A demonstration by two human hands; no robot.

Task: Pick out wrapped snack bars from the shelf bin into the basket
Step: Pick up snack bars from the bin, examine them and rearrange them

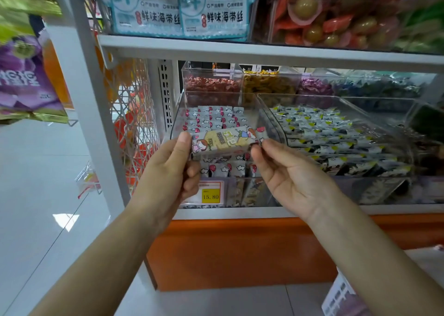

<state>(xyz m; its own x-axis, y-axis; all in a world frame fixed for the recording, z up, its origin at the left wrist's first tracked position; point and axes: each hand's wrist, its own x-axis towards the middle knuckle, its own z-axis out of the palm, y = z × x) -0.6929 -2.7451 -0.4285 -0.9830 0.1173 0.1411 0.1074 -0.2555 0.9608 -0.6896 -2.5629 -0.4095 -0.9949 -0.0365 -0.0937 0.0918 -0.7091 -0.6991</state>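
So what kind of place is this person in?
A shop, most likely a snack or grocery store. It has clear bins of wrapped snacks on white shelving, a yellow price tag reading 15.80, and seaweed packets on the shelf above. The left hand and right hand hold a snack bar.

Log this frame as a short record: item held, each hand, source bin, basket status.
held item: cartoon-printed wrapped snack bar
left hand: pinches the bar's left end
right hand: pinches the bar's right end
source: clear plastic shelf bin behind the bar, stacked wrapped bars inside
basket: white slotted plastic basket at lower right; bar not yet inside
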